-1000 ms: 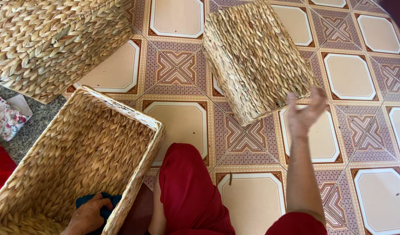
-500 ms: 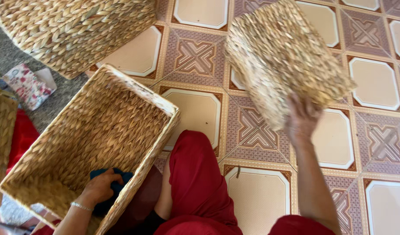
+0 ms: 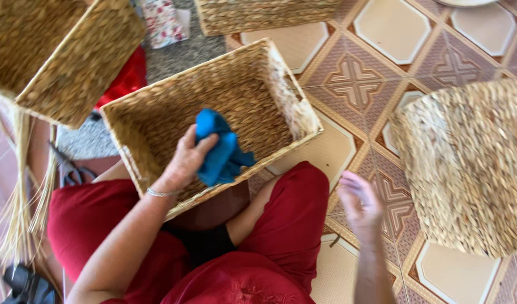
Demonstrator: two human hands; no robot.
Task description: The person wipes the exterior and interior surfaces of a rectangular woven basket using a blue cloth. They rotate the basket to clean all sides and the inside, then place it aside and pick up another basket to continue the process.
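Basketwork filled the view: the open rectangular basket (image 3: 236,95) rested on the person's red-trousered lap (image 3: 292,219), its long axis slanting from near-left to far-right, and a second woven basket (image 3: 472,163) stood on the patterned tile floor (image 3: 348,73) to the right. The left hand (image 3: 185,160) was inside the open basket, fingers closed round a bunched blue cloth (image 3: 222,149). The right hand (image 3: 359,200) hung empty, fingers loosely spread, just left of the second basket, apart from it.
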